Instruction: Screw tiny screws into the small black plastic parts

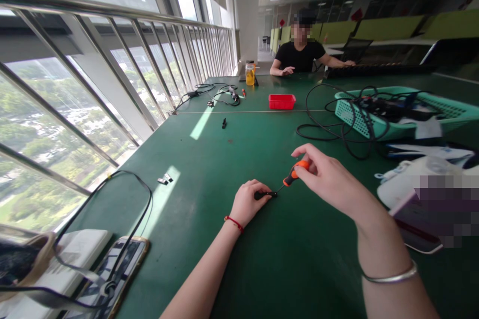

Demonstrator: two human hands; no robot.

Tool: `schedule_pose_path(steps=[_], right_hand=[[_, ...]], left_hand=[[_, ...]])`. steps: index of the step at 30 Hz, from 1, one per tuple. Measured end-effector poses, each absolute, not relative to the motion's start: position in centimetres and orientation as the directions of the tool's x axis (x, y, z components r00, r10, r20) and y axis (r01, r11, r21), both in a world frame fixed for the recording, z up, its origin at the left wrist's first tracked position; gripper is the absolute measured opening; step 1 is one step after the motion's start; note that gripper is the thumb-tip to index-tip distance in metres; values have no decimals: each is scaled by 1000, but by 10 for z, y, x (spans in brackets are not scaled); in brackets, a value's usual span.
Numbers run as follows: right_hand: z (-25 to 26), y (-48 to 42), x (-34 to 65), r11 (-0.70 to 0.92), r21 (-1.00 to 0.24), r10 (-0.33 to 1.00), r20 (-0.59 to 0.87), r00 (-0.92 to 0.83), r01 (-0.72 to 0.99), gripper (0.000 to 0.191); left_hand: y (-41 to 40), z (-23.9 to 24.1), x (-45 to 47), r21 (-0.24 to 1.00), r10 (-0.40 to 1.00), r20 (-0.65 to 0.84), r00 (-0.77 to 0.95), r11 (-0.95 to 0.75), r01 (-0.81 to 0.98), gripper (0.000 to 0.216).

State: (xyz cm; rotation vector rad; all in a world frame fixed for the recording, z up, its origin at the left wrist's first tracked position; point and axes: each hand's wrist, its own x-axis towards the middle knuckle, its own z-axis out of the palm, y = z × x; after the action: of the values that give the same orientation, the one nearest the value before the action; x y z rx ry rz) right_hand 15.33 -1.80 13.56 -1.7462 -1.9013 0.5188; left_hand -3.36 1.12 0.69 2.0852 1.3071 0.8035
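Observation:
On the green table, my left hand (248,203) pinches a small black part (266,193) whose exact kind I cannot make out. My right hand (318,175) grips an orange and black screwdriver (292,176) by its handle. The thin shaft slants down to the left, and its tip is at the right end of the black part. Farther off lies another small black piece (224,123). To the left, a few small dark-and-silver pieces (165,179) lie at the edge of a sunlit strip.
A red tray (282,101) stands at mid-table. On the right is a teal basket (441,109) with tangled black cables (322,132) spilling out. A phone (123,269) and a looped cord are at the near left. Across the table sits a person (301,57) in black, near a jar (250,74).

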Motion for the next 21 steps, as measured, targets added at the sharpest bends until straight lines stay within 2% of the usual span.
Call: schedule_pose_path(steps=[2, 6, 13, 15, 19, 21], right_hand=[[137, -18, 152, 86, -593, 996, 71, -54, 800, 20], [139, -19, 149, 53, -592, 998, -3, -68, 804, 27], [135, -17, 151, 117, -594, 992, 112, -62, 796, 16], [136, -18, 151, 100, -577, 994, 85, -62, 811, 15], [140, -20, 148, 52, -543, 998, 13, -54, 838, 30], [141, -20, 147, 65, -540, 998, 33, -56, 839, 27]], left_hand=[[12, 7, -34, 715, 916, 199, 348, -379, 588, 10], [12, 6, -34, 714, 916, 200, 347, -379, 589, 10], [12, 5, -34, 712, 914, 206, 351, -386, 586, 10], [12, 5, -34, 710, 913, 206, 351, -387, 588, 10], [12, 5, -34, 707, 916, 200, 348, -381, 595, 10], [11, 6, -34, 709, 917, 198, 348, -378, 595, 10]])
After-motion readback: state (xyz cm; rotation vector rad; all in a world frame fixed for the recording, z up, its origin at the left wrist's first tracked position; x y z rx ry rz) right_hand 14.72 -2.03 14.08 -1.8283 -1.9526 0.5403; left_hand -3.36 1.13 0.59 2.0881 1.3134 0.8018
